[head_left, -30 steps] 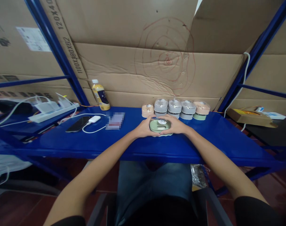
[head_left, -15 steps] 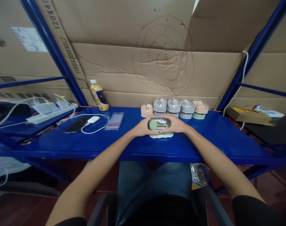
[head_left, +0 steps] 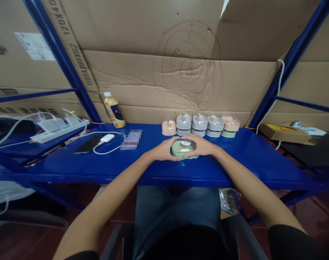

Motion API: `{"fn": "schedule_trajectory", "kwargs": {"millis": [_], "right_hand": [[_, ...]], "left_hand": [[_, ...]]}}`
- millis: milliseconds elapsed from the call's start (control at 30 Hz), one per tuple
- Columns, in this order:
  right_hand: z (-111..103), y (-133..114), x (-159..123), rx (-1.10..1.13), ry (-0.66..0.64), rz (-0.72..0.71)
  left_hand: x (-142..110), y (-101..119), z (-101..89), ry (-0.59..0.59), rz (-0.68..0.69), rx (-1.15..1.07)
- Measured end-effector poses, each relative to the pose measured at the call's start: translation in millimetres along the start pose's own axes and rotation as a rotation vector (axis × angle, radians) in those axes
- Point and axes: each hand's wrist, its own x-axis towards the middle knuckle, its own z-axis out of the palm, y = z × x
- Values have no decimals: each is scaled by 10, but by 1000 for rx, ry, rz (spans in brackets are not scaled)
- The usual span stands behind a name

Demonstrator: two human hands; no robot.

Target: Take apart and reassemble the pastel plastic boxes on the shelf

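Between my two hands is a small rounded green lidded box (head_left: 183,148) with a shiny top and a round pale sticker. It stands on the blue table, and a pale strip of its lower edge shows at the front right. My left hand (head_left: 166,149) is wrapped round its left end, thumb on the near side. Curved round the right end, my right hand (head_left: 204,145) has its thumb across the front. The fingertips at the far side partly overlap behind the box. Just beyond stand a peach box (head_left: 169,128) and several stacked grey boxes (head_left: 184,121).
A peach-and-green box stack (head_left: 230,126) ends the row at the right. Leftward are a yellow bottle (head_left: 114,110), a phone (head_left: 88,143) with a white cable, and a blurred-out flat item (head_left: 131,139). Cardboard (head_left: 126,79) rises behind the blue table (head_left: 251,159).
Both hands have come slightly toward me and lower with the green box's upper part. The pale base, plainly visible beneath it half a second ago, is now mostly covered.
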Motion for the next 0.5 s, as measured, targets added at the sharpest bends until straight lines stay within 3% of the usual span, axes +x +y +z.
{"fn": "schedule_trajectory", "kwargs": {"millis": [133, 233, 333, 433, 500], "right_hand": [[-19, 71, 7, 58, 65, 8], [-108, 125, 6, 101, 249, 73], [-215, 162, -2, 91, 464, 139], [-284, 181, -6, 47, 611, 166], [-324, 207, -6, -8, 699, 192]], "left_hand": [[-7, 2, -15, 61, -68, 100], [-25, 11, -67, 164, -99, 148], [1, 7, -158, 431, -192, 188], [132, -42, -292, 749, -453, 253], [285, -104, -388, 829, -622, 272]]}}
